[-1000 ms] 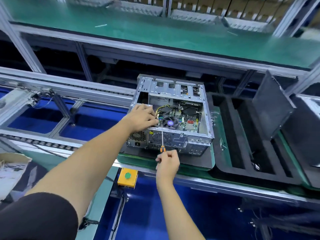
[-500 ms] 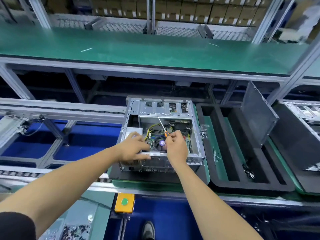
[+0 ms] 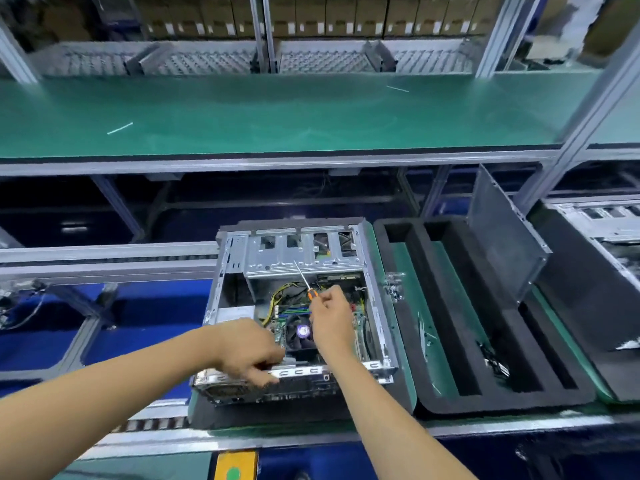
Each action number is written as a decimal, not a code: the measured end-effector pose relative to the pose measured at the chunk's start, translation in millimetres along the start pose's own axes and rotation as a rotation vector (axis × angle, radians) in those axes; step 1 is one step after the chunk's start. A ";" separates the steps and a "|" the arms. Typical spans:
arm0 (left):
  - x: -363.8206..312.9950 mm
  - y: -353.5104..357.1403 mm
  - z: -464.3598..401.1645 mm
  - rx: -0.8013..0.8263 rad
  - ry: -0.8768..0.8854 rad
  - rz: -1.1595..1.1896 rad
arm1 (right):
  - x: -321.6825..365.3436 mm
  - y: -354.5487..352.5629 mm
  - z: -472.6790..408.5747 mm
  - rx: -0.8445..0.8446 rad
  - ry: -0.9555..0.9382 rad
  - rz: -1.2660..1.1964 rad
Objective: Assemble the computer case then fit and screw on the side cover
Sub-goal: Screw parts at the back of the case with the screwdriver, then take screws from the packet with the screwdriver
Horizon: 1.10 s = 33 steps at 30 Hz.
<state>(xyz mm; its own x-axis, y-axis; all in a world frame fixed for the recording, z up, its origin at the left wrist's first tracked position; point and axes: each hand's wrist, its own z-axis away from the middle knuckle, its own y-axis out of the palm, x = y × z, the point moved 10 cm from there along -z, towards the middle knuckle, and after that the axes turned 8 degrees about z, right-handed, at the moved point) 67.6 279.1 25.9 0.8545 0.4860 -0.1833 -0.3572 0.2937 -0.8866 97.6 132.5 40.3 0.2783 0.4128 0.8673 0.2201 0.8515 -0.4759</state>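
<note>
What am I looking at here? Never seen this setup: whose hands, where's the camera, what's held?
No machine: a person's bare hands, filmed by a head-worn camera looking down. An open silver metal computer case lies on a black foam tray on a factory line. The left hand rests on the case's near edge. The right hand pinches a thin orange-handled screwdriver, its tip pointing at the drive bay. A grey metal side cover leans upright in the neighbouring black foam tray.
</note>
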 end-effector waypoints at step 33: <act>43.6 -73.5 -311.5 -0.447 -1.084 0.822 | -144.6 -133.5 -274.2 0.254 -0.020 0.373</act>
<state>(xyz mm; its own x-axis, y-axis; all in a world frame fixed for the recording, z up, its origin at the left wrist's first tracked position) 248.5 22.3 -49.1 -0.3103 0.8251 -0.4721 -0.2800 -0.5539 -0.7841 284.4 -129.5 -61.7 0.2764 0.7108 0.6469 -0.1292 0.6945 -0.7078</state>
